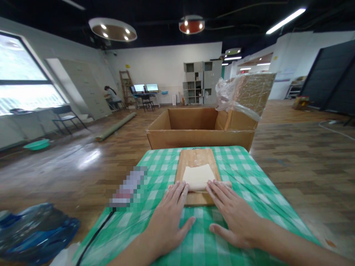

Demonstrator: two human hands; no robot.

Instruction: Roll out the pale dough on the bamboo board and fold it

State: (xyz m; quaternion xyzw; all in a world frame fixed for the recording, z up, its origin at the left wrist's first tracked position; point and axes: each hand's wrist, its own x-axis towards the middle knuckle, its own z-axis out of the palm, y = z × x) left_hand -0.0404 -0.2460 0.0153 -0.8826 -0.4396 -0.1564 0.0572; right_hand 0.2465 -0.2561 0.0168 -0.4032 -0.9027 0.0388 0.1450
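Observation:
A pale flat sheet of dough [197, 176] lies folded on a wooden cutting board [195, 159] on the green-and-white checked tablecloth [249, 184]. My left hand [168, 221] lies flat, fingers stretched out, its fingertips at the near left edge of the dough. My right hand [233, 216] lies flat too, fingers spread, fingertips touching the dough's near right edge. Neither hand holds anything.
An open cardboard box [199, 131] stands just beyond the table, with plastic wrap [235, 98] on its right flap. A blurred-out object [128, 187] with a black cable [95, 234] lies left of the board. A blue plastic bag [33, 232] is at the left. A person sits at far desks.

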